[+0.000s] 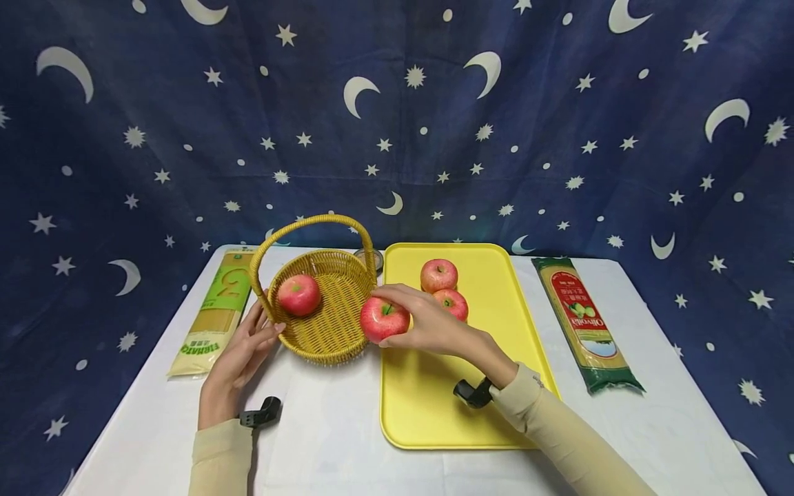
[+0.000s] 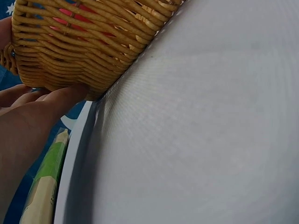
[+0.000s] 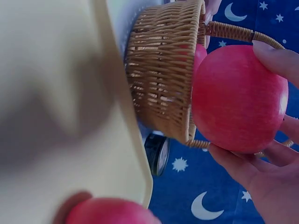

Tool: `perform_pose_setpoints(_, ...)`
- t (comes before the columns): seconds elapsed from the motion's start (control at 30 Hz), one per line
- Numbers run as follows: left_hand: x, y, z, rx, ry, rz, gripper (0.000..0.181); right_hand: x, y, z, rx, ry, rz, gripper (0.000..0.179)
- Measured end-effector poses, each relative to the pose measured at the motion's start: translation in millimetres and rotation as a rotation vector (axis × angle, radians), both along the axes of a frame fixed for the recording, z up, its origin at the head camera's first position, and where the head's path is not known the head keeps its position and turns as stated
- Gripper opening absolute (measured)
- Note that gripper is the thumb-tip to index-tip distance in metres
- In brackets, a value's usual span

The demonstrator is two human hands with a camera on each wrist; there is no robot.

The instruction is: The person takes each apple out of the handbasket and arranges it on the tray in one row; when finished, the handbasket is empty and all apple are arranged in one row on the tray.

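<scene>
- One red apple (image 1: 381, 322) is in the right hand (image 1: 428, 327), pinched with the thumb on its near side and the fingers on its far side.
- It hangs by the right rim of a wicker basket (image 1: 329, 357), just left of the other apples; I cannot tell whether apple and rim touch.
- Its stem points up toward the head camera; being nearly round, it shows no clear long axis.
- The left hand (image 1: 244, 348) grips the basket's left side, its fingers against the outer wall.
- The basket's mouth faces up, and its tall handle (image 1: 329, 218) arches from the left rim to the right.
- Inside, a second apple (image 1: 299, 295) lies toward the left, hollow upward.
- Two more, a far apple (image 1: 438, 275) and a nearer apple (image 1: 451, 303), sit together on a yellow tray (image 1: 428, 413), whose long axis runs away from the person.
- A green packet (image 1: 214, 310) lies left of the basket, far end leaning right; a red-and-green packet (image 1: 586, 324) lies right of the tray, far end leaning left.
</scene>
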State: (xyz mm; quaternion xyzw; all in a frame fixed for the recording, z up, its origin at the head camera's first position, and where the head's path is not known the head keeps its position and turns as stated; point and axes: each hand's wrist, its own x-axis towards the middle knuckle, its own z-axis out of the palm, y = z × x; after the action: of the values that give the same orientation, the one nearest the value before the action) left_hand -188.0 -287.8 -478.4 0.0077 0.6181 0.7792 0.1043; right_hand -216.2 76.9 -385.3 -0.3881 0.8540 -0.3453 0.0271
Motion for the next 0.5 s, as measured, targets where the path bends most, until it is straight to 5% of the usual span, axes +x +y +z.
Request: perform_pose_setpoints(0.5,0.6,-0.2,3.6,-0.033,-0.015,-0.009,0.094,20.9,51,-15.6,0.042,-0.056,-0.176,0.082)
